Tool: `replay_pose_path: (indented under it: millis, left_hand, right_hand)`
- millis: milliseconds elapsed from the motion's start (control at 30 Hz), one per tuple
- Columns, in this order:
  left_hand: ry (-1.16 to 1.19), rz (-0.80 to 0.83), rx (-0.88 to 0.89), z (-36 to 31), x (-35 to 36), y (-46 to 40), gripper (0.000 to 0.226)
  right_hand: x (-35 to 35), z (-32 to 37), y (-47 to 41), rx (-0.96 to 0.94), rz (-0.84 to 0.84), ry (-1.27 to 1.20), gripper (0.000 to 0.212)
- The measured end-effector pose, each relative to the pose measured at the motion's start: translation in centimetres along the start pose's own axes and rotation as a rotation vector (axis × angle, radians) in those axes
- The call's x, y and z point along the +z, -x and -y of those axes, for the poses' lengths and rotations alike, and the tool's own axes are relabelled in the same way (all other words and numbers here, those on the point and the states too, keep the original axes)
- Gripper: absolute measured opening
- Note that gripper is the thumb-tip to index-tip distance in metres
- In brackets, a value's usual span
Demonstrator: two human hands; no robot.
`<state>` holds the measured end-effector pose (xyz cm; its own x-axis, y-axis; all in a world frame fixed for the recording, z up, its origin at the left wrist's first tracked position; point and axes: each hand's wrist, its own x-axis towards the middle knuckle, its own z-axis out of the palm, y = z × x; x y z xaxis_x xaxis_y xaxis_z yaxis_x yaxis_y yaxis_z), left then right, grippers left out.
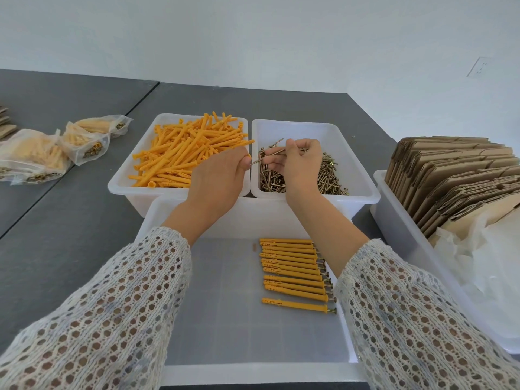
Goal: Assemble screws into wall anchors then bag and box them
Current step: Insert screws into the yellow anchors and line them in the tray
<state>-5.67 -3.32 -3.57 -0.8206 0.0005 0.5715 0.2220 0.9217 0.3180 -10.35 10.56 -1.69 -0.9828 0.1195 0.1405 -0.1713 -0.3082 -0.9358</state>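
The right hand pinches a thin, stiff screw near its head; left hand fingers grip a light, slightly springy anchor, best held near its open end.

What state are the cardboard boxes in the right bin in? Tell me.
Folded flat, not assembled: the cardboard boxes stand on edge, packed in the right bin.

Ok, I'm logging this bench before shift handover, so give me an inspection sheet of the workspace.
Surface: grey table, seam on the left.
Job's things: orange anchors in the left bin; screws in the right bin; finished anchors rowed in the near tray.
Clutter: filled bags far left; flat cartons in the right bin.
Hands: left hand holds an anchor; right hand pinches a screw.
Cables: nothing seen.
Surroundings: white wall, outlet.
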Motion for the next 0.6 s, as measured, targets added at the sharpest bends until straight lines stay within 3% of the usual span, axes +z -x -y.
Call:
replay_pose_path:
  millis: [200, 500, 600]
  left_hand:
    - [-0.021, 0.021, 0.025, -0.2, -0.1, 0.0, 0.031]
    - [0.019, 0.01, 0.022, -0.1, 0.1, 0.0, 0.029]
    - [0.038, 0.003, -0.015, 0.1, 0.2, 0.0, 0.028]
  right_hand:
    - [-0.3, 0.3, -0.5, -0.024, -0.079, -0.055, 0.009]
    - [0.6, 0.0, 0.6, 0.052, 0.214, 0.059, 0.008]
    - [0.3, 0.6, 0.3, 0.093, 0.269, 0.134, 0.017]
